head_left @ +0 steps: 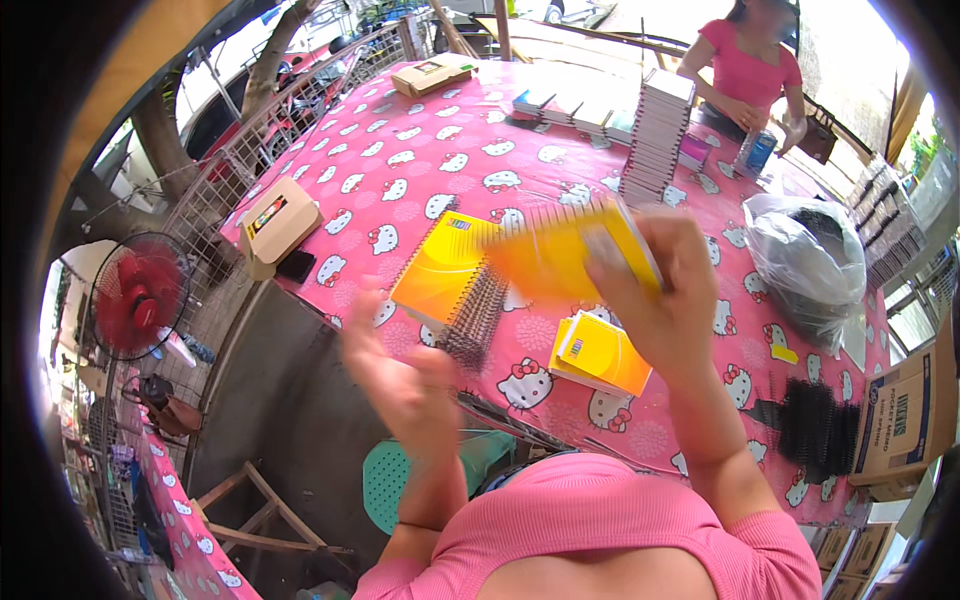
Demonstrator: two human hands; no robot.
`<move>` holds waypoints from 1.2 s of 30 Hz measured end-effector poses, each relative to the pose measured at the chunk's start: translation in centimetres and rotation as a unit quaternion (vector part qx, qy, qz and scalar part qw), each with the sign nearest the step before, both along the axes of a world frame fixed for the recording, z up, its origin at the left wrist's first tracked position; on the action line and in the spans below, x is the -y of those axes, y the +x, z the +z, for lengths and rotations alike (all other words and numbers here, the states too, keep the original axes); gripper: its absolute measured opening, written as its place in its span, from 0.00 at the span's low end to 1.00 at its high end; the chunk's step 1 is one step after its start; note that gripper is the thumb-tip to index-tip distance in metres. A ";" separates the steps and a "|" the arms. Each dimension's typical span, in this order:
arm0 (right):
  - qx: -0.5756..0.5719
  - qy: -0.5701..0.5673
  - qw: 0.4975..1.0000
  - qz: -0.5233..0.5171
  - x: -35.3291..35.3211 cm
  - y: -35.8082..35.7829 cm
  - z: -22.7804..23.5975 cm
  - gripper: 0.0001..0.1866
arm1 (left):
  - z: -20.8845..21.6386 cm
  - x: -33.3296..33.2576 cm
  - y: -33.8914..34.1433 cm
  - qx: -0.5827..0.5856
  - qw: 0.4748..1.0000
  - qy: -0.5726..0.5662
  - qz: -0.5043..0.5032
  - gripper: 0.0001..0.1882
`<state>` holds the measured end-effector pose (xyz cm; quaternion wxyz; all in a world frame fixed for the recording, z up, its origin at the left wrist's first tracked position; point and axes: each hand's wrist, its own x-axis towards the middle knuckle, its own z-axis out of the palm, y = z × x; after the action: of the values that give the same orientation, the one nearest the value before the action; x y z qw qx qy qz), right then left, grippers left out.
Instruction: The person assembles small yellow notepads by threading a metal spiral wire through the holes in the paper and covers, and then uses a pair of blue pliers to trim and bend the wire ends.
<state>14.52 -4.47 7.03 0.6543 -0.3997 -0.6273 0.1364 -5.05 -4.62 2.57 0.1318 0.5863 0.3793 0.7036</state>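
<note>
My right hand (655, 300) is raised over the pink patterned tablecloth (400, 170) and grips a yellow spiral notebook (560, 255), which is blurred by motion. My left hand (395, 370) hovers blurred near the table's front edge, fingers apart, holding nothing. Just beyond it lies a stack of yellow spiral notebooks (445, 270) with black wire bindings. Another yellow notebook pile (600, 355) lies below my right hand.
A tall stack of notebooks (655, 135) stands far across the table, where another person in pink (750, 65) works. A clear plastic bag (810, 265), black spiral bindings (815, 430) and a cardboard box (910, 410) sit right. A tan box (275, 225) and red fan (135, 295) are left.
</note>
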 end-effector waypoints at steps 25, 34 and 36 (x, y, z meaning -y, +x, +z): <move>0.143 -0.210 0.967 -0.019 2.3 8.1 -11.7 0.07 | -6.7 -1.8 -9.3 -0.001 0.993 -0.120 0.013 0.13; 0.012 -0.674 0.737 -0.056 27.7 8.0 -20.1 0.16 | -19.1 16.3 -14.5 -0.380 0.643 -0.580 -0.325 0.16; -0.029 -0.709 0.701 -0.069 29.1 7.3 -21.3 0.16 | -20.1 16.1 -14.2 -0.342 0.644 -0.622 -0.286 0.16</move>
<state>21.85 -33.54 -14.28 0.2035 -0.7833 -0.2966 0.5070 -19.30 -20.76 -17.57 0.5211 0.6443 0.5594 -0.0206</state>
